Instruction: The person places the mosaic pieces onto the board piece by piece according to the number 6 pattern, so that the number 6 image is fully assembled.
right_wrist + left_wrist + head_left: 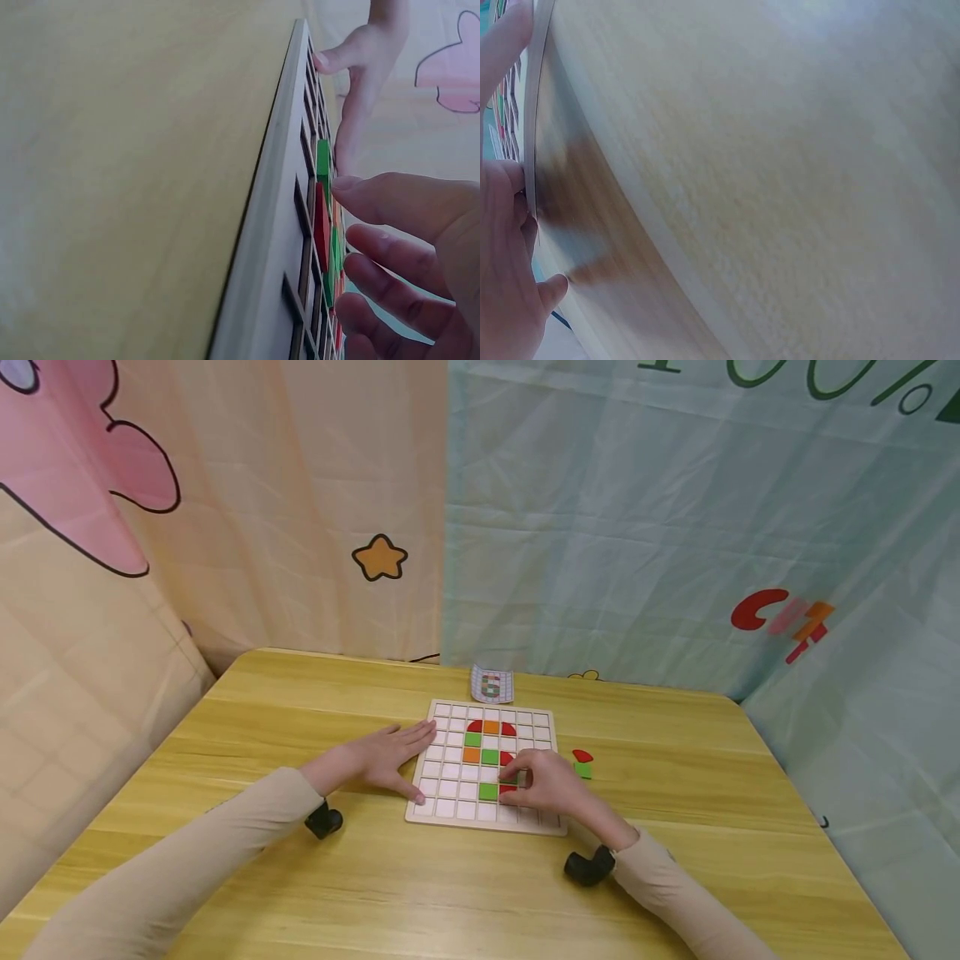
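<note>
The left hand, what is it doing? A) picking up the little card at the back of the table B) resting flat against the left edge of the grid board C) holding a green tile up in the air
B: the left hand lies flat, fingers straight, against the grid board edge.

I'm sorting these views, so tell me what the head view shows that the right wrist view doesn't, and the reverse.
Head view only: the whole grid board, a card behind it, two loose pieces right of the board, orange tiles, and both sleeves.
Right wrist view only: the board's edge seen side-on, with tiles seated in its cells.
Both: the table, the left hand at the board's side, the right hand over red and green tiles.
</note>
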`<state>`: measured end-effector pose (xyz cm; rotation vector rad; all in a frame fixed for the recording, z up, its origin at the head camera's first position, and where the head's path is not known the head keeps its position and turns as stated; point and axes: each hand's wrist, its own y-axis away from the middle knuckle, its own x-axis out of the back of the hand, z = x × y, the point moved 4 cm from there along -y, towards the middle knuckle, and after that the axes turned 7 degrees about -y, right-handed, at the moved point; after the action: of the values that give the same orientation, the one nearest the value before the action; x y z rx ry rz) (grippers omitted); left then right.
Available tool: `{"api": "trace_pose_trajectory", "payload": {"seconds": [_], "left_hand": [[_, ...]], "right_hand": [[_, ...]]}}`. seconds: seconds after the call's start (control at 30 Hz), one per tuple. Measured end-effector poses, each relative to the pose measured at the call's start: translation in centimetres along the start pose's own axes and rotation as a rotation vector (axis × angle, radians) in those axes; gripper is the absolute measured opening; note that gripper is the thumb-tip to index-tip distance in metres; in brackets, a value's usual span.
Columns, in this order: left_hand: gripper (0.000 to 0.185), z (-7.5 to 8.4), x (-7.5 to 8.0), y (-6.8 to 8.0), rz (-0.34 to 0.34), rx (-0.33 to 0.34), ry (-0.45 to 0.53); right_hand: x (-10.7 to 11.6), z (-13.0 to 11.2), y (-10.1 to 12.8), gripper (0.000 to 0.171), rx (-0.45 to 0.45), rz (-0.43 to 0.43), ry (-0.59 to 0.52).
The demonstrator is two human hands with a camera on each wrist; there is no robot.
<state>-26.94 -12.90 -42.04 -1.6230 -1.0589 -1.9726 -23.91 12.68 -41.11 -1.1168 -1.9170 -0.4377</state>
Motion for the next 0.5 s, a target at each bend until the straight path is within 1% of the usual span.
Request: {"api": "trace_pose_trajectory", "payload": {"seconds": [0.27,0.5], "left_hand": [[0.114,-0.14,-0.01,-0.03,-0.003,0.001,0.007],[0.114,-0.04,0.00,-0.12,-0.016,0.008,-0.010]], "right_hand": [[-0.46,0.05,-0.06,0.022,-0.017,-0.022,0.012],[-0.71,-0.25,-0.24,0.019,-0.011,-0.018,0.023]]}}
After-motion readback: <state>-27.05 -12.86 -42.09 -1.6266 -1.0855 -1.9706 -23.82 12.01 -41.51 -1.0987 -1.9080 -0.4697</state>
